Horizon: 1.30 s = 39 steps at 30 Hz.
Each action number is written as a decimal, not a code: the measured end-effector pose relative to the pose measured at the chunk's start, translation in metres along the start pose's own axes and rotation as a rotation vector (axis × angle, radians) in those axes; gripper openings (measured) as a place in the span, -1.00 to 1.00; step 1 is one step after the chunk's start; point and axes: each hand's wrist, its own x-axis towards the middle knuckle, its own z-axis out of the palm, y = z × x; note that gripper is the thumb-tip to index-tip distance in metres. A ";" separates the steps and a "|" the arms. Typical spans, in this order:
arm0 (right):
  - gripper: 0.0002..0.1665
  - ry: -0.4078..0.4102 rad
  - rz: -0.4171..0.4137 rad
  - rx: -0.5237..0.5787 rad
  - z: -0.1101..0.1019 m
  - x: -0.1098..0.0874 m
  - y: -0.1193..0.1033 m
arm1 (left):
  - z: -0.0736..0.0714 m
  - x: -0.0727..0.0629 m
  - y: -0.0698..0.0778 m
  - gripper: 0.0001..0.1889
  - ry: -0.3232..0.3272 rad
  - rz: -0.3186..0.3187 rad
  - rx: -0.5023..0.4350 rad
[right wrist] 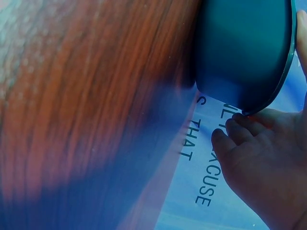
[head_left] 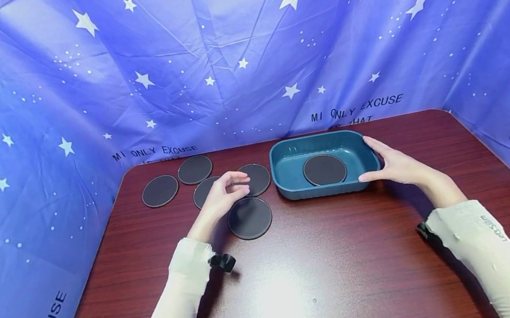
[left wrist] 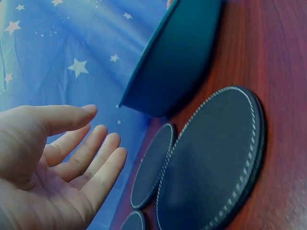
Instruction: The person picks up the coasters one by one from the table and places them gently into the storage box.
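Note:
My left hand hovers with loosely bent, empty fingers over a group of round black coasters with pale stitched edges. The front coaster lies just below it; the hand partly covers another coaster, and a third coaster sits by the fingertips. A large coaster fills much of the left wrist view. At the right end of a teal rectangular dish, my right hand holds the rim, thumb at the near corner and fingers at the far one. One coaster lies flat inside the dish.
Two more coasters, a back one and a leftmost one, lie toward the table's back left. The dark red wooden table has a bright glare spot in front. A blue star-printed curtain encloses the back and sides.

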 end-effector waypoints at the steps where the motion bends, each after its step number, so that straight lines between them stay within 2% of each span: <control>1: 0.36 0.000 0.000 -0.001 0.000 0.000 0.000 | -0.001 -0.001 -0.001 -0.58 -0.003 0.000 0.000; 9: 0.37 0.000 -0.003 -0.005 0.000 0.000 0.001 | -0.005 -0.010 -0.013 -0.59 -0.018 0.027 0.014; 22: 0.36 0.002 -0.003 -0.010 0.001 0.001 0.003 | -0.012 -0.024 -0.025 -0.57 -0.006 0.015 0.024; 30: 0.36 0.002 -0.002 -0.008 0.001 0.001 0.003 | -0.014 -0.026 -0.033 -0.57 -0.001 0.016 0.059; 39: 0.36 0.004 -0.003 -0.008 0.001 0.001 0.003 | -0.016 -0.029 -0.035 -0.58 0.002 0.017 0.063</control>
